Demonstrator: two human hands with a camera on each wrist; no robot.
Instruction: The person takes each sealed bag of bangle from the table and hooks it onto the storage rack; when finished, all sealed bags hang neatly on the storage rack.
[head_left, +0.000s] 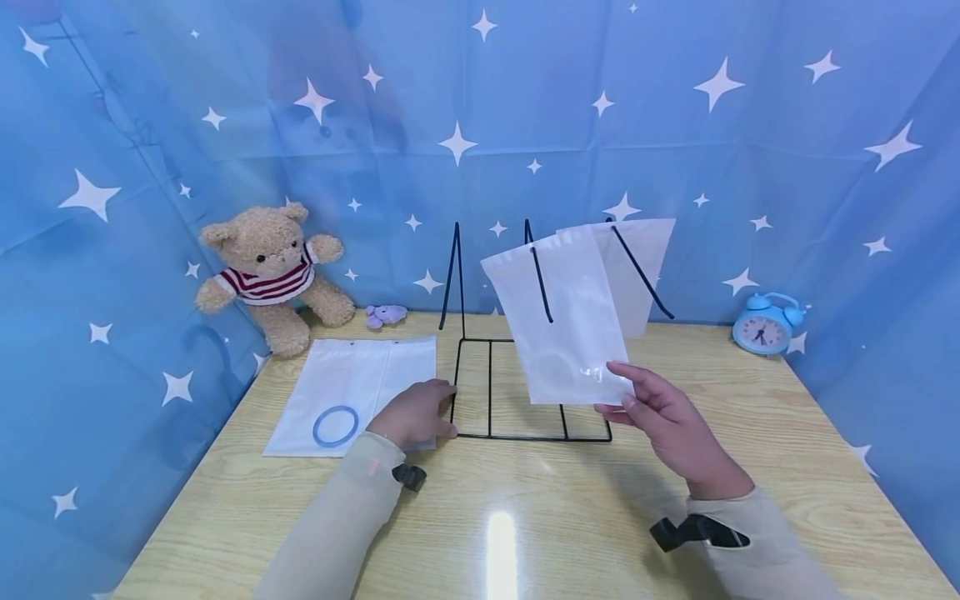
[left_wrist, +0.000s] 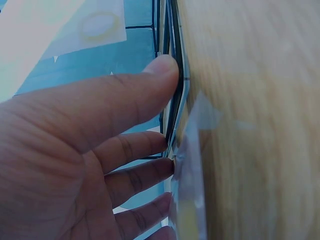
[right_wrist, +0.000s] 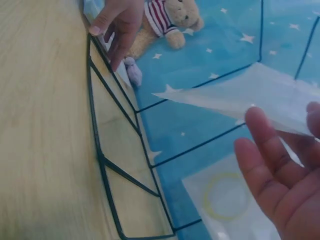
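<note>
My left hand (head_left: pixel 416 412) touches the left side of a black wire rack (head_left: pixel 490 387), its thumb and fingertips against the base bar (left_wrist: pixel 176 75). From the rack's middle hook (head_left: pixel 542 283) a white translucent bag (head_left: pixel 562 308) hangs at a slant. My right hand (head_left: pixel 667 421) touches that bag's lower right corner, fingers spread; in the right wrist view the bag (right_wrist: pixel 270 95) passes close by the fingers (right_wrist: pixel 267 137). Behind it, a second white bag (head_left: pixel 641 267) hangs on the right hook (head_left: pixel 645 275). Another white bag (head_left: pixel 307 400) lies left of the rack, showing a blue ring (head_left: pixel 336 426).
At the back left sits a teddy bear (head_left: pixel 262 258) in a striped top. A small purple toy (head_left: pixel 386 316) lies near it. A blue alarm clock (head_left: pixel 765 325) stands at the right rear. The wooden table (head_left: pixel 600 533) ends at a star-patterned blue curtain (head_left: pixel 525 83).
</note>
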